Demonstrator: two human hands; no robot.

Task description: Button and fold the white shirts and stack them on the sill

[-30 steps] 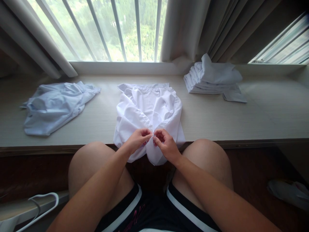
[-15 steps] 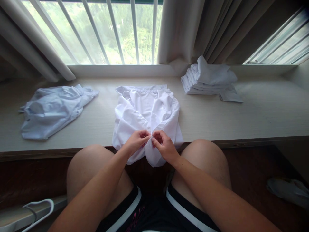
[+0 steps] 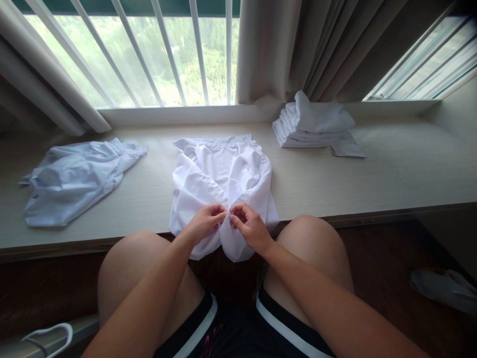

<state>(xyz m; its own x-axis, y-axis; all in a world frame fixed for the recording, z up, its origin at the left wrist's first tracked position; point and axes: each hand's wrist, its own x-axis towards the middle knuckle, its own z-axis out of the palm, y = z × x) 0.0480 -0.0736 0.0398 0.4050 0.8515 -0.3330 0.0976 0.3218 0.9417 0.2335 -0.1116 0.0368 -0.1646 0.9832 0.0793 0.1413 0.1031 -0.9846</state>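
The left hand [image 3: 207, 221] and right hand [image 3: 252, 227], nearly closed, pinch the white shirt [image 3: 218, 166] toward the worktop [image 3: 328, 189] near edge.

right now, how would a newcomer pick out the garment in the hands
Find the pale ledge under the barred window. Between the crumpled cloth and the folded stack, a white garment overhangs its front edge. Unlike those neighbours, it is pinched by the left hand and right hand.
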